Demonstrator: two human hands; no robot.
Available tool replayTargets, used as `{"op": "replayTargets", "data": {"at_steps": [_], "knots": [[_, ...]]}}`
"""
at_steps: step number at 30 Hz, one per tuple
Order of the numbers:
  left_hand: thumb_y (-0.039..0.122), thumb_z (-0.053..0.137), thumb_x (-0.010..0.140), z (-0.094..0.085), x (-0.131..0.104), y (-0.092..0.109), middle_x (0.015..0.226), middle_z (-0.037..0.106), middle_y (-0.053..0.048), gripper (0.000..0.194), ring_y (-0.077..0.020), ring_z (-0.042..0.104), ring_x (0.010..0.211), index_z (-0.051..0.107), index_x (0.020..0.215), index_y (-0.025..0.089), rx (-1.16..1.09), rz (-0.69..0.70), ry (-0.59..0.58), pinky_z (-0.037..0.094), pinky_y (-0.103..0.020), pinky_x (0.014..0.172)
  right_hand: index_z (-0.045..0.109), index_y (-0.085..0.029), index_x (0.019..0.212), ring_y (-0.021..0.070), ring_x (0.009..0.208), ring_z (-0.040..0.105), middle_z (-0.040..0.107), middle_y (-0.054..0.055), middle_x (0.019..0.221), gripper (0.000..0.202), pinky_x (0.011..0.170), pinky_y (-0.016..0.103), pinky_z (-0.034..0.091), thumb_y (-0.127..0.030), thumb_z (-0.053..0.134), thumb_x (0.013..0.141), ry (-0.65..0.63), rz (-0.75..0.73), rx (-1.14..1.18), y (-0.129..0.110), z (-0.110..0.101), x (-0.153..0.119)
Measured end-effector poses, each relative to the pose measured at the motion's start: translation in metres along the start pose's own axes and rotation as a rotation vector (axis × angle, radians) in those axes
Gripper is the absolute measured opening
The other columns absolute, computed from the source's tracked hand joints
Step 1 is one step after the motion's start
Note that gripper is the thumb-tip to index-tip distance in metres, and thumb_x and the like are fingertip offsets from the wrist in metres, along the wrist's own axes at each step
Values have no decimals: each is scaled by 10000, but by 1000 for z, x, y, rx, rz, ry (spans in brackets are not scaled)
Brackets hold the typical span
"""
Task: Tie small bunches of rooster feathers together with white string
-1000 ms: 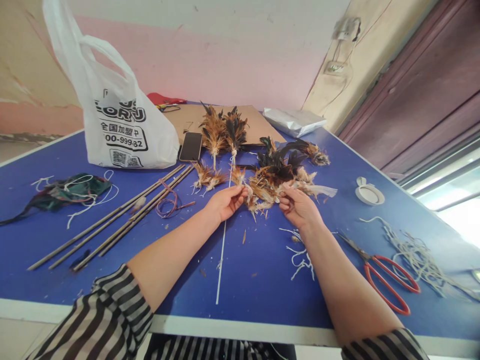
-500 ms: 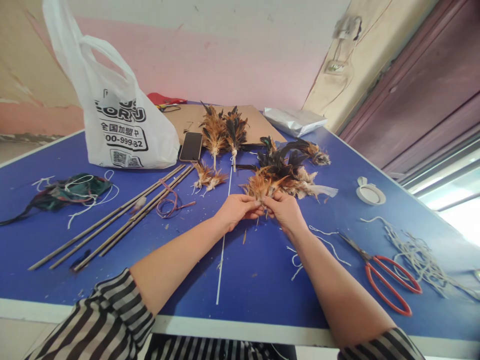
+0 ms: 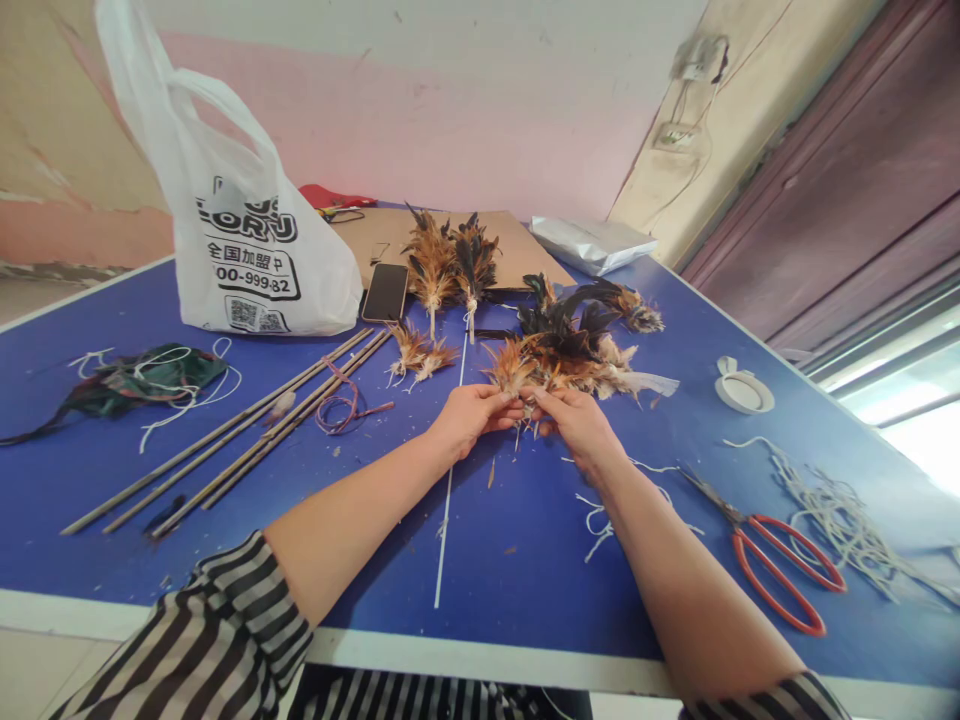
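Near the middle of the blue table, my left hand (image 3: 474, 416) pinches the base of a small bunch of orange-brown feathers (image 3: 511, 366). Close against it from the right, my right hand (image 3: 576, 420) has its thumb and fingers pressed on the same bunch's base. Quill ends poke out below the fingers. Just behind lies a pile of black and tan feathers (image 3: 562, 325). Two tied feather bundles, one brown (image 3: 431, 262) and one darker (image 3: 473, 262), lie further back, and a small pair of feather tufts (image 3: 421, 356) is left of my hands.
Thin sticks (image 3: 247, 440), purple cord (image 3: 345, 408), a phone (image 3: 385, 292) and a white bag (image 3: 262, 250) are on the left. Red-handled scissors (image 3: 780, 560), tangled string (image 3: 840, 520) and a tape roll (image 3: 744, 390) lie right. Cardboard (image 3: 525, 240) and a silver packet (image 3: 592, 244) are behind.
My right hand has shifted slightly right, its fingers turned a little more over the bunch's base. The feathers between my hands have tilted and spread to the left.
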State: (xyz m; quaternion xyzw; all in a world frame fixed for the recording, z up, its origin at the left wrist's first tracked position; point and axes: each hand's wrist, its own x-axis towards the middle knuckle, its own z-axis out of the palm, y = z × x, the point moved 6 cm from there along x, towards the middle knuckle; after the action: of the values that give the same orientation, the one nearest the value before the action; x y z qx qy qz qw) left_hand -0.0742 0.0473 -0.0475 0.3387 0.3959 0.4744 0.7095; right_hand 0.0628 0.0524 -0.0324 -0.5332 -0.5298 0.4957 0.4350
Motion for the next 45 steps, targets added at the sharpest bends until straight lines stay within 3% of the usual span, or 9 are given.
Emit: {"op": "replayTargets", "data": {"at_steps": [7,14,23,31,35,40,45], "knots": [[164,633,711,7,-3,0,723,667,-99,110,-113,631,622,635,773,73,54,21,-36,493,-174,553,461,-173,435,56,357,296,368,-54,369,395,369,213,209,-462,593,670,25,-65,-143,-8,7,-5],[137,609,723,11,-5,0,643,643,-69,63,-81,592,532,613,719,74,102,67,-43,483,-176,530,515,-160,429,76,433,374,467,-26,431,313,426,216,271,-336,580,680,78,-199,-287,-17,13,-5],[160,649,686,6,0,-4,622,620,-40,91,-61,563,510,617,690,75,95,55,-55,479,-188,557,578,-149,700,80,375,459,554,-25,454,176,402,210,385,-303,634,637,116,-66,36,-11,2,-4],[225,697,628,9,-3,-2,620,631,-52,178,-71,552,503,664,710,71,235,76,-114,479,-213,572,597,-148,686,76,395,474,575,-26,469,128,407,198,369,-265,617,639,107,-100,-57,-17,5,-5],[190,676,657,0,2,5,578,609,-43,131,-61,543,480,638,648,64,192,58,-84,467,-184,530,639,-155,835,114,543,559,631,4,604,255,501,226,422,-317,635,637,103,-160,24,-21,-4,-4],[82,600,721,-13,9,5,612,609,-43,43,-54,565,513,633,719,55,-2,-109,-110,468,-136,507,671,-154,847,85,506,471,607,2,633,261,511,231,384,-320,617,653,118,-209,-223,-22,-16,-1],[43,546,751,-16,9,5,618,608,-39,85,-52,576,518,624,723,56,-70,-157,-175,480,-122,510,615,-167,1026,80,492,422,574,-13,666,384,494,223,363,-253,592,653,-69,-327,-398,-19,11,-2]]}}
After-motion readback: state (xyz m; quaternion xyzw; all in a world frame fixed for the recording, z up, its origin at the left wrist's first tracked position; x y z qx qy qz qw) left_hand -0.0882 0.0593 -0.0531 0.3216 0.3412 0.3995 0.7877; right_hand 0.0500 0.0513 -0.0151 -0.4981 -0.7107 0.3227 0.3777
